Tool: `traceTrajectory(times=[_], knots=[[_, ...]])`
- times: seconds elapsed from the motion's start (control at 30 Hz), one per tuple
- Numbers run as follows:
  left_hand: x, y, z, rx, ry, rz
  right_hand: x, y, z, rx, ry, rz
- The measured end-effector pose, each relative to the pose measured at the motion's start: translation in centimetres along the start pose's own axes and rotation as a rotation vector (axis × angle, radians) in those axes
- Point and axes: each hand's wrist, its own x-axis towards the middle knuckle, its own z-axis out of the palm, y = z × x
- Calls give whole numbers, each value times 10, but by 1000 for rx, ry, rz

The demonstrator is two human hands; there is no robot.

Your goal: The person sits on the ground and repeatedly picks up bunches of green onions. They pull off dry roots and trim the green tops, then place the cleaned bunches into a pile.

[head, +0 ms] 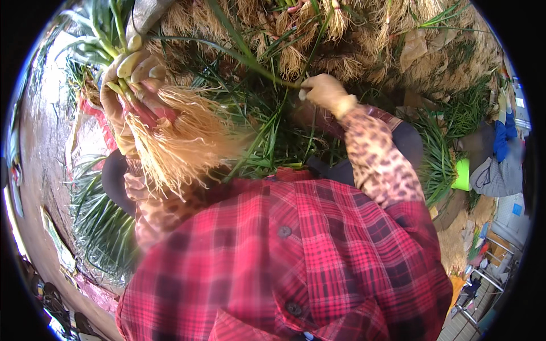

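My left hand (pixel 134 72), in a pale glove, is closed around a bunch of green onions (pixel 143 106). The reddish stem bases and long straw-coloured roots spread to the lower right, and the green leaves rise at the upper left. My right hand (pixel 324 91), also gloved, pinches the end of a long green leaf (pixel 264 72) that runs to the upper left; the leaf is blurred. Loose green leaves (pixel 273 132) lie heaped below and between both hands, in front of my lap.
A big pile of rooted onion plants (pixel 294 42) spans the top. A leafy bundle (pixel 102 221) lies at the left, another (pixel 435 162) at the right by a bright green object (pixel 461 174). Shoes (pixel 55 300) stand at the lower left. A person in grey and blue (pixel 499 170) is partly seen at the right.
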Motion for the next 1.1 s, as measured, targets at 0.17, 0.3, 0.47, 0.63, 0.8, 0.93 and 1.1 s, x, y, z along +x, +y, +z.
traceTrajectory(times=[0.17, 0.3, 0.47, 0.63, 0.8, 0.93, 1.1], knots=[[-6, 3, 7, 72, 99, 88, 74, 17, 48, -557, 219, -75], [-13, -4, 1, 166, 236, 144, 111, 34, 75, -394, 241, 29], [-11, -11, -8, 80, 90, 6, 116, 12, 65, -632, 109, 28], [-7, -24, -5, 105, 138, 114, 39, -45, 0, -1364, -324, -109], [-24, -38, -20, 535, 224, 330, -88, -65, -138, -885, 362, -748], [-32, -40, -25, 393, 234, 397, -169, -66, -285, -239, 742, -761], [-9, -42, 12, 124, -87, 246, -238, -86, -368, 257, 1311, -729]])
